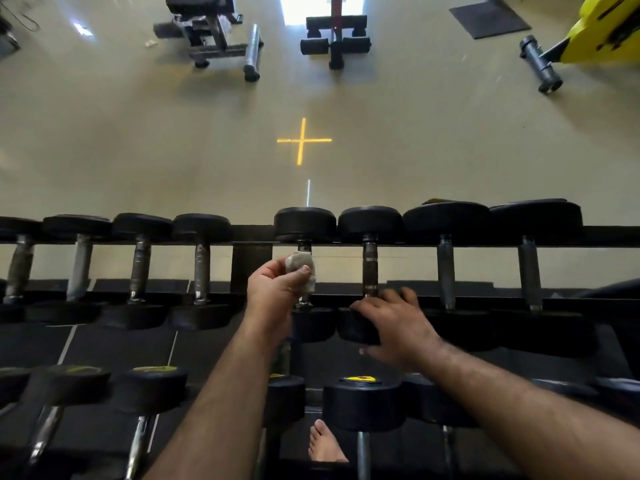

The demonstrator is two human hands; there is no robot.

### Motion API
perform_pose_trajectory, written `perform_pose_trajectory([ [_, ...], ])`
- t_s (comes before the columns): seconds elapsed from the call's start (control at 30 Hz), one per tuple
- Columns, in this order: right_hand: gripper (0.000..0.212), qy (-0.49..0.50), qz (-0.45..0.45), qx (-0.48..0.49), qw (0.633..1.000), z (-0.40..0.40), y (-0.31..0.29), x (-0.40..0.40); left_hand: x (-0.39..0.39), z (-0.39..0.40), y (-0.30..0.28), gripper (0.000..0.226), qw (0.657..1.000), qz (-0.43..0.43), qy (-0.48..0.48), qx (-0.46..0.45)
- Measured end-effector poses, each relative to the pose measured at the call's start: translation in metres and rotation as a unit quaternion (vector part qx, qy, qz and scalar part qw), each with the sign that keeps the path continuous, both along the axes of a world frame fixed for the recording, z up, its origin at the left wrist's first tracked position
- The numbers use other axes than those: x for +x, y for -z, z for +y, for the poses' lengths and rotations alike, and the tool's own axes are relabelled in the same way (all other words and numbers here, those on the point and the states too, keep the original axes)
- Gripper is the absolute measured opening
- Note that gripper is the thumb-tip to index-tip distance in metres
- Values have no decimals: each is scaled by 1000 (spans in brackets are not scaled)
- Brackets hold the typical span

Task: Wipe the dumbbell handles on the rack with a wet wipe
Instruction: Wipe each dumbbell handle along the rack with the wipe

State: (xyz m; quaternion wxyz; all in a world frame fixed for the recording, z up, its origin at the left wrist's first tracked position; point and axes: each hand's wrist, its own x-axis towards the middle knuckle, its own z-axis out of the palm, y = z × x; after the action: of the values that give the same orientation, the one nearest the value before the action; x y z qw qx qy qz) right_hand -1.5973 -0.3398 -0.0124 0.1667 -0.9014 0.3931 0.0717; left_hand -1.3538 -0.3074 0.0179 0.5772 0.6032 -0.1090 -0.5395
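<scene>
Gym flooring [138, 150] in a pale olive tone fills the far half of the view, marked with a yellow cross [303, 141] and edged by benches and a yellow machine at the back. Across the middle runs the black rack [251, 263], its upper tier carrying a row of dumbbells whose handles point away from the person, heads on the front and back rails; a lower tier of dumbbells sits nearer.

Just beside each other at the centre are two dumbbells. The left hand [277, 292] pinches a crumpled, greyed wet wipe [300, 264] between thumb and fingers, held against the handle [304, 249] of the left one, most of which the wipe hides. The right hand [394, 322] rests with fingers spread and relaxed over the near head of the neighbouring dumbbell [360, 327], probably steadying it. That dumbbell's dark knurled handle [370, 268] lies just to the right of the wipe, long axis running away from the person, so the left hand would likely shift sideways, then stroke along that axis.
</scene>
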Motion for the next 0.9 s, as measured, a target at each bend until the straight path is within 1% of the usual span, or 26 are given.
perform_pose_trajectory([
  [0.03,93,-16,23,-40,999,-6,-9,-8,-4,-4,3,27,999,-48,22,8],
  [0.07,106,1,39,-64,997,-13,-18,-18,-9,-8,3,23,993,-104,48,11],
  [0.1,121,42,59,-69,995,-21,-24,-30,-14,-13,4,19,984,-163,76,6],
  [0.13,133,96,83,-57,990,-29,-29,-42,-20,-19,4,16,969,-224,102,-6],
  [0.2,154,184,109,0,977,-38,-35,-57,-33,-35,4,16,926,-353,131,-32],
  [0.23,162,206,107,30,972,-40,-35,-58,-40,-45,6,18,896,-420,136,-45],
  [0.27,167,218,102,48,970,-42,-33,-57,-47,-56,9,19,859,-488,139,-66],
  [0.3,170,222,98,52,969,-42,-31,-56,-56,-65,15,22,817,-550,150,-89],
  [0.37,173,222,98,45,969,-41,-30,-52,-74,-79,32,30,728,-639,219,-118],
  [0.4,173,222,95,40,969,-41,-30,-52,-83,-80,39,31,693,-663,256,-123],
  [0.43,172,219,93,32,971,-41,-31,-51,-89,-80,45,32,666,-680,279,-131],
  [0.5,171,209,96,23,973,-42,-32,-51,-91,-76,56,31,623,-696,320,-160],
  [0.53,170,202,98,23,974,-42,-33,-51,-88,-72,56,30,597,-692,368,-172],
  [0.57,170,196,98,25,975,-42,-34,-51,-85,-67,52,28,560,-680,437,-182],
  [0.6,170,192,98,26,976,-42,-34,-52,-80,-63,45,27,529,-649,519,-175],
  [0.63,170,189,97,27,977,-42,-35,-52,-73,-61,37,29,516,-604,587,-156],
  [0.67,169,187,98,29,977,-42,-35,-52,-66,-62,26,31,533,-551,631,-121],
  [0.7,169,184,100,30,977,-42,-36,-52,-58,-65,14,31,574,-498,645,-78],
  [0.73,168,182,104,30,977,-42,-37,-52,-50,-69,4,28,627,-456,630,-39],
  [0.77,168,180,109,31,977,-42,-38,-52,-44,-74,-3,24,676,-441,590,-5],
  [0.8,167,179,113,33,977,-42,-38,-53,-40,-77,-6,21,711,-459,532,20],
  [0.83,167,178,117,37,976,-42,-38,-53,-40,-80,-5,21,718,-500,483,41],
  [0.87,166,177,119,38,976,-42,-38,-53,-45,-80,-2,22,698,-540,465,68],
  [0.9,166,176,120,38,976,-42,-38,-53,-54,-77,2,23,667,-562,481,94],
])
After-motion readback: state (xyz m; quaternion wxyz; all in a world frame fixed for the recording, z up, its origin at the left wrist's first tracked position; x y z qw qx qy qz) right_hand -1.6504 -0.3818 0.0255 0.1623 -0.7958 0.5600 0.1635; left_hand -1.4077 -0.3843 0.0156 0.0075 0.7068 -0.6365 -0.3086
